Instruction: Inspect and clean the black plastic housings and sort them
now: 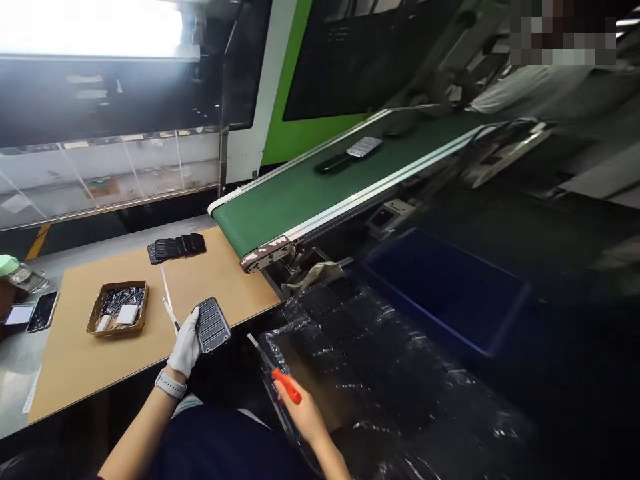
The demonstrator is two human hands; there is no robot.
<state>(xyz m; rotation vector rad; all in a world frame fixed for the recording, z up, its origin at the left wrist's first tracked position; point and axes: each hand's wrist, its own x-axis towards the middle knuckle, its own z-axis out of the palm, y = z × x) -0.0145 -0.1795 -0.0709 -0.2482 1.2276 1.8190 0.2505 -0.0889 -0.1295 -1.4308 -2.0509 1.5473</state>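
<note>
My left hand (185,347) wears a white glove and grips a black ribbed plastic piece (213,325) by its left edge, above the table's front edge. To the right, my bare right hand (303,407) is closed around a red-handled screwdriver (287,386), its metal shaft pointing up and left, apart from the piece. A slim white tool (170,312) lies just behind the gloved fingers. More black ribbed pieces (177,247) lie in an overlapping row at the back of the cardboard-covered table (185,287).
A cardboard tray (91,320) holds small dark parts and white blocks. A phone (43,312) and a jar (25,277) stand left. A green conveyor (295,193) carries more pieces (364,147). Black plastic sheeting (390,373) and a blue bin (445,287) are right; a person's sleeve (515,90) shows beyond.
</note>
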